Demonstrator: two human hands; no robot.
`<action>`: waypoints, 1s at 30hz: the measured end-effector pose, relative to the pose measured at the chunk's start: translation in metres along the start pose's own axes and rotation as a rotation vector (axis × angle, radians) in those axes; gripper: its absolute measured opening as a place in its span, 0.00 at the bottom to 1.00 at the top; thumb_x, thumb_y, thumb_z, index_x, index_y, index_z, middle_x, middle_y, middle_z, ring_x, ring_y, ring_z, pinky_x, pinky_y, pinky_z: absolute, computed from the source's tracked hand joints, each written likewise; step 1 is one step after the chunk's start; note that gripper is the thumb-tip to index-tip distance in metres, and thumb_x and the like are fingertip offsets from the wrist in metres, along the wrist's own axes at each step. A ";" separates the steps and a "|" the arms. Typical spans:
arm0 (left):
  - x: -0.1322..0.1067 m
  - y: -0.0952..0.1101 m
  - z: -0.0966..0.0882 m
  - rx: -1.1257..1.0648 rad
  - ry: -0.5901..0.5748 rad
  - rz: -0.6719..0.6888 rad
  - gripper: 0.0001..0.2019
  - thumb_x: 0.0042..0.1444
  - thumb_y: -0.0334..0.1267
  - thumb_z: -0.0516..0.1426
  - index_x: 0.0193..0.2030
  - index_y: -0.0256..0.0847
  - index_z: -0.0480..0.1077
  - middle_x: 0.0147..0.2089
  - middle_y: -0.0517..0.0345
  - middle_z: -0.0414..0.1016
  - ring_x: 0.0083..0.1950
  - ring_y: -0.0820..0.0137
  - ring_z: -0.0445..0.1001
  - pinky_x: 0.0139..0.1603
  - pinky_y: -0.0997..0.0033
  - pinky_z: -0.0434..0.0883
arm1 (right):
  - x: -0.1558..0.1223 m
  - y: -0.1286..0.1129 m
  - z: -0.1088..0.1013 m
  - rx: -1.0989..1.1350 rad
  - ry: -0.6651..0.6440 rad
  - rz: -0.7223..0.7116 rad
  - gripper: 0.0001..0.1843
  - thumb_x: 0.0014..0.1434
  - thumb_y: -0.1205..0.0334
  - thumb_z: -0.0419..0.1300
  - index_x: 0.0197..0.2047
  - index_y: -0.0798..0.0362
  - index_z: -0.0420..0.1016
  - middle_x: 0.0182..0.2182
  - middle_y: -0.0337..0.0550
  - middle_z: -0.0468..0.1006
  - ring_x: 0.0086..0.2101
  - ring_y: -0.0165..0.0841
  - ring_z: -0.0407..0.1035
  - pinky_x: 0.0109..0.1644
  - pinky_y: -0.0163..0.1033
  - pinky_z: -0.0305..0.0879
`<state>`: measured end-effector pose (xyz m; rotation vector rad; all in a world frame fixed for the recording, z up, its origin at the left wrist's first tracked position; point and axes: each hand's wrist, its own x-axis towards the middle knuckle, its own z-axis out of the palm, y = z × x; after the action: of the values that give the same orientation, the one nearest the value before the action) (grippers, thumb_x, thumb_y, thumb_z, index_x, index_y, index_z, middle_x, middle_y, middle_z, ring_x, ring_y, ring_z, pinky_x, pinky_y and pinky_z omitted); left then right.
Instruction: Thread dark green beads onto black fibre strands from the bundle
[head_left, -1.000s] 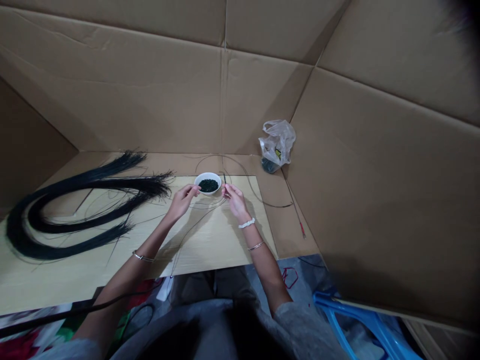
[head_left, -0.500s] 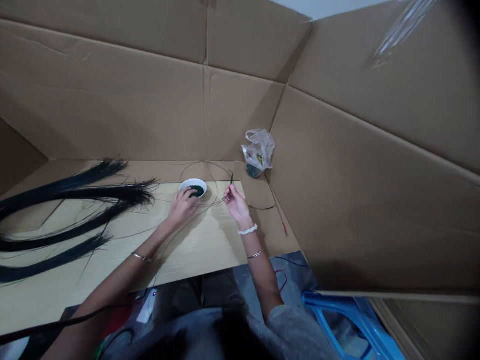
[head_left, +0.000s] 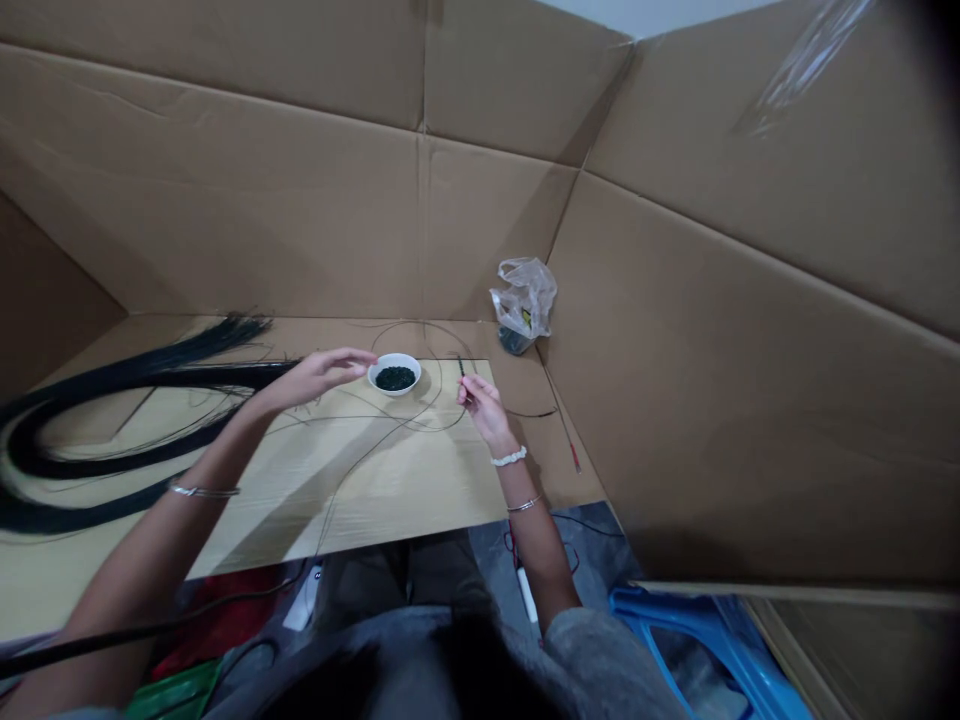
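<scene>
A white bowl holds a heap of small dark green beads. Beside its left rim is my left hand, fingers stretched out and holding nothing; I cannot tell if the fingertips touch the rim. My right hand is to the right of the bowl, thumb and fingers pinched on a thin wire. A short dark, beaded-looking length stands up above those fingers. The rest of the thin wire loops behind the bowl and trails across the board toward my lap.
Bundles of long dark wires lie at the left on the pale board. A clear plastic bag with dark contents stands in the back corner. Cardboard walls rise behind and at the right. A blue plastic stool is below right.
My left hand has come out of the bowl and moved left, its fingers straightening. My right hand keeps its pinch on the wire. The view has shifted slightly.
</scene>
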<state>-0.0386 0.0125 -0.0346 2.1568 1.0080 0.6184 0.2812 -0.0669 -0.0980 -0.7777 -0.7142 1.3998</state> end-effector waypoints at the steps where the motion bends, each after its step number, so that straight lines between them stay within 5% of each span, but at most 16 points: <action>1: 0.008 0.012 0.008 -0.129 0.011 0.014 0.23 0.64 0.58 0.58 0.58 0.48 0.77 0.58 0.51 0.79 0.57 0.62 0.76 0.58 0.65 0.71 | 0.000 0.007 0.005 -0.019 -0.044 0.032 0.02 0.56 0.65 0.67 0.34 0.54 0.81 0.24 0.37 0.74 0.27 0.27 0.64 0.32 0.33 0.63; 4: 0.032 0.031 0.037 -0.626 -0.035 -0.016 0.23 0.57 0.53 0.66 0.52 0.40 0.80 0.45 0.47 0.81 0.44 0.66 0.76 0.48 0.69 0.72 | 0.001 0.026 0.015 -0.054 -0.154 0.109 0.04 0.56 0.64 0.67 0.34 0.56 0.81 0.23 0.37 0.73 0.26 0.28 0.63 0.33 0.34 0.63; 11: 0.047 0.016 0.088 -0.927 -0.084 -0.078 0.25 0.48 0.61 0.69 0.40 0.39 0.80 0.28 0.55 0.72 0.28 0.72 0.68 0.33 0.69 0.71 | 0.001 0.044 0.023 -0.083 -0.233 0.204 0.08 0.51 0.61 0.70 0.33 0.54 0.79 0.22 0.37 0.72 0.26 0.29 0.62 0.32 0.37 0.62; 16: 0.041 0.009 0.094 -1.046 -0.111 -0.136 0.23 0.46 0.59 0.71 0.37 0.41 0.79 0.23 0.62 0.63 0.26 0.74 0.65 0.32 0.69 0.71 | -0.002 0.045 0.025 -0.064 -0.204 0.201 0.06 0.51 0.60 0.70 0.33 0.50 0.79 0.24 0.38 0.73 0.26 0.30 0.62 0.35 0.40 0.63; 30: 0.039 -0.004 0.105 -1.178 -0.074 -0.171 0.15 0.48 0.43 0.73 0.34 0.38 0.74 0.24 0.63 0.65 0.25 0.78 0.63 0.30 0.74 0.67 | -0.002 0.051 0.029 -0.041 -0.253 0.201 0.08 0.52 0.60 0.71 0.33 0.53 0.79 0.24 0.36 0.72 0.26 0.27 0.61 0.32 0.35 0.61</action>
<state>0.0510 0.0068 -0.1022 1.0320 0.5272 0.7694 0.2279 -0.0663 -0.1236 -0.7266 -0.8805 1.6906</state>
